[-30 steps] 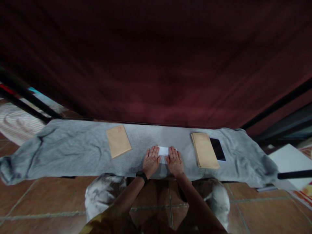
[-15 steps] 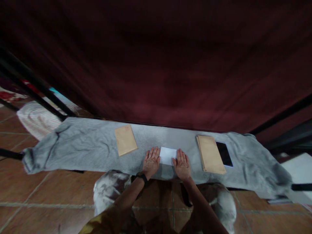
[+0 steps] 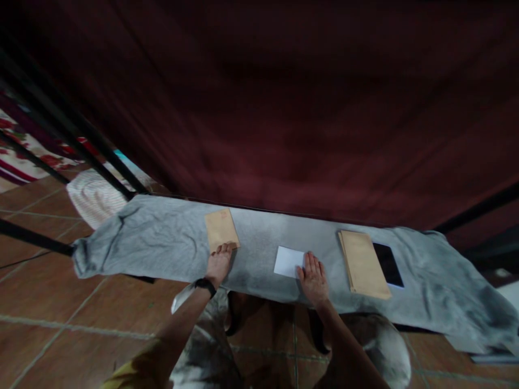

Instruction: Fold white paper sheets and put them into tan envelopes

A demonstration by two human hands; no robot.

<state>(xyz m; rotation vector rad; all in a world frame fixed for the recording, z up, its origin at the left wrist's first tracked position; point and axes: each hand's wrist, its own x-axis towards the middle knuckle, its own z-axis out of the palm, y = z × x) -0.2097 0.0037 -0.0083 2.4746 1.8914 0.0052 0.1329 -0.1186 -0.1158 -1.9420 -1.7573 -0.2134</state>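
My left hand point(image 3: 219, 263), a dark band on its wrist, is at the near edge of a brown envelope point(image 3: 221, 227). Its fingers are bent over that edge and its thumb lies at the near right corner; the undersides of the fingers are hidden. A small white sheet of paper point(image 3: 287, 262) lies flat between the hands. My right hand point(image 3: 313, 277) rests flat with fingers stretched out, its thumb and fingertips at the paper's right edge. Both the envelope and the paper lie on a grey cloth point(image 3: 259, 227).
To the right lies a stack of larger brown envelopes point(image 3: 365, 265), partly over a dark-screened tablet or phone point(image 3: 388, 263). A dark red curtain point(image 3: 284, 135) hangs behind the cloth-covered surface. Black bars point(image 3: 36, 237) stand at the left; my knees are below the near edge.
My left hand has left the white paper's left side and moved left to the brown envelope, its fingers now bent. The right hand stays by the paper. The view has shifted slightly left.
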